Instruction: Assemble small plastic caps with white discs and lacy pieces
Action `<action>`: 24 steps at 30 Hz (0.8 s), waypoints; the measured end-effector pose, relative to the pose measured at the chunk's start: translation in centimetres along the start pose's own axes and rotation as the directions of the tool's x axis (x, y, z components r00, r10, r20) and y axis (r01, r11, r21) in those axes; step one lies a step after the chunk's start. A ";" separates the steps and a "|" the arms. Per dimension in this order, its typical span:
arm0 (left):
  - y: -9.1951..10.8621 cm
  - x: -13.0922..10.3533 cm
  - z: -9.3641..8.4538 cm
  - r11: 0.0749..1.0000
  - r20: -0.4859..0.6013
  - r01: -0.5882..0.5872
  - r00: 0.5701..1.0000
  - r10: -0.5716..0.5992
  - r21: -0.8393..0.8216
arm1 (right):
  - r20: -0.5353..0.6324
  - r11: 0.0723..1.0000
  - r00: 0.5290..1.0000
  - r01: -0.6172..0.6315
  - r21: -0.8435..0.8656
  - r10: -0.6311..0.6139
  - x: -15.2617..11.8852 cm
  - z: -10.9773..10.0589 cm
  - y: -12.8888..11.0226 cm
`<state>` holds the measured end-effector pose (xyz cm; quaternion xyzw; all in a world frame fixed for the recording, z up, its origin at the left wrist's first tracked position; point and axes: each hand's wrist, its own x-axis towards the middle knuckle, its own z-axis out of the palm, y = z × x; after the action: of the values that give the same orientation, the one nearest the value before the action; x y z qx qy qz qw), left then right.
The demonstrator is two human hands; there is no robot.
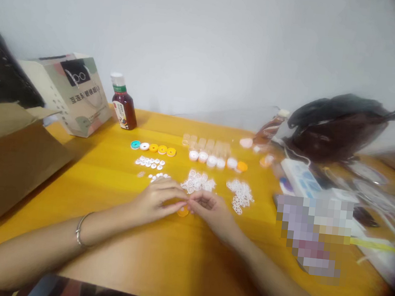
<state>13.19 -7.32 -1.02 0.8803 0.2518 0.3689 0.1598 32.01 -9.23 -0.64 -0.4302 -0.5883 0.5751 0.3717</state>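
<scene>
My left hand [159, 198] and my right hand [212, 210] meet at their fingertips over the middle of the table. Both are closed in a pinch, and whatever lies between the fingers is too small and hidden to make out. Just under the fingertips is an orange round cap-like piece [183, 211], partly covered. Beyond my hands lie a pile of white openwork plastic pieces [198, 182] and a second such pile [240, 195] to the right. Small white round pieces [150, 163] sit in rows past my left hand.
Teal, white and yellow round caps [153, 147] form a row, with white and orange caps [212, 161] and clear cups [210, 145] to their right. A dark red bottle [124, 105], paper bag [79, 93] and cardboard box [12, 161] stand left. A power strip [302, 178] lies right.
</scene>
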 end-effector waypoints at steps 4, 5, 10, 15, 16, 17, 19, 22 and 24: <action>-0.3 -0.1 0.3 0.999 -0.031 0.006 0.999 -0.007 -0.037 | -0.026 0.994 0.998 0.050 -0.100 -0.052 -0.2 -0.4 0.0; -0.5 -0.2 0.4 0.999 -0.038 0.014 0.999 -0.015 -0.045 | -0.046 0.985 0.995 0.075 -0.158 -0.083 -0.3 -0.6 0.2; -1.0 -1.0 1.3 0.994 -0.001 0.074 0.997 -0.074 -0.079 | 0.004 0.789 0.935 0.302 -0.536 -0.355 -0.6 -0.9 2.1; -1.3 -1.4 2.0 0.998 0.058 0.059 0.997 -0.057 -0.021 | 0.144 0.648 0.877 0.441 -0.621 -0.459 -0.4 -0.5 3.8; -1.4 -1.4 2.1 0.998 0.062 0.054 0.997 -0.054 -0.009 | 0.147 0.641 0.877 0.440 -0.628 -0.457 -0.3 -0.5 3.9; -1.4 -1.4 2.1 0.999 0.067 0.054 0.996 -0.054 0.000 | 0.149 0.638 0.878 0.437 -0.634 -0.454 -0.3 -0.5 4.1; -1.5 -1.5 2.2 0.998 0.085 0.063 0.994 -0.063 0.012 | 0.150 0.637 0.881 0.433 -0.638 -0.449 -0.2 -0.5 4.2; -1.7 -1.6 2.4 0.996 0.112 0.083 0.990 -0.085 0.021 | 0.137 0.641 0.883 0.426 -0.638 -0.449 -0.3 -0.4 4.1; -1.8 -1.6 2.4 0.995 0.124 0.097 0.987 -0.099 0.022 | 0.121 0.645 0.884 0.418 -0.640 -0.452 -0.3 -0.3 4.0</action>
<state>13.40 -6.94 -4.45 0.8894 0.2871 0.3031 0.1862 32.76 -9.51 -4.59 -0.3918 -0.8264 0.2179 0.3407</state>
